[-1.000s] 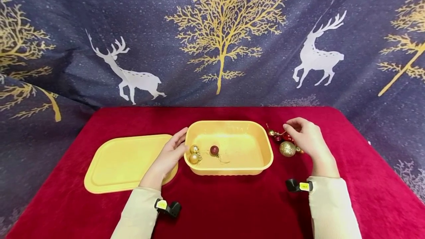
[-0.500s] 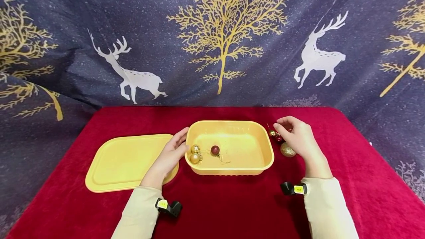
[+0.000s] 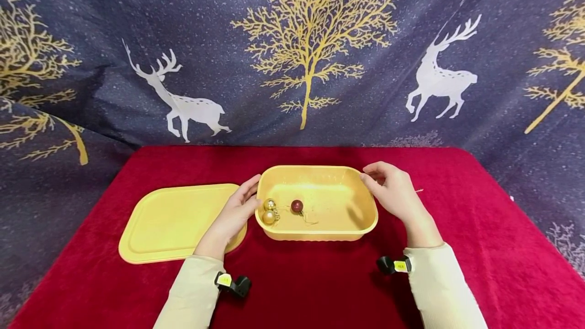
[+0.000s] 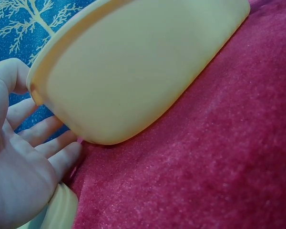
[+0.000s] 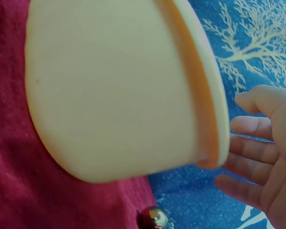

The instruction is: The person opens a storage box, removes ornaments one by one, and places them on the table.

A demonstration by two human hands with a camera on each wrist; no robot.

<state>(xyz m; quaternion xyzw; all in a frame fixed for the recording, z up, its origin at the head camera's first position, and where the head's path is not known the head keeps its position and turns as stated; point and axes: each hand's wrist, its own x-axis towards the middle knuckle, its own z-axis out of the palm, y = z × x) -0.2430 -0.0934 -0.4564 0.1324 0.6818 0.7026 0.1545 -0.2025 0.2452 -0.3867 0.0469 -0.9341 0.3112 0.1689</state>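
Dark blue cloth (image 3: 358, 131) printed with gold trees (image 3: 307, 65) and white deer (image 3: 189, 108) hangs behind a red-covered table (image 3: 292, 283). Yellow box (image 3: 320, 236) stands upright at the table's middle. Contents noted: two gold baubles (image 3: 269, 217) side by side at the left end, and one dark red bauble (image 3: 297, 206) left of centre. Left hand (image 3: 233, 212) touches the box's left end, fingers extended. Right hand (image 3: 396, 196) is at the right end, thumb and fingers apart, holding nothing; contact with the rim cannot be confirmed. Yellow lid (image 3: 169, 222) lies left of the box, partly covered by the left hand. Right wrist view shows a shiny bauble (image 5: 156, 217) near the box.
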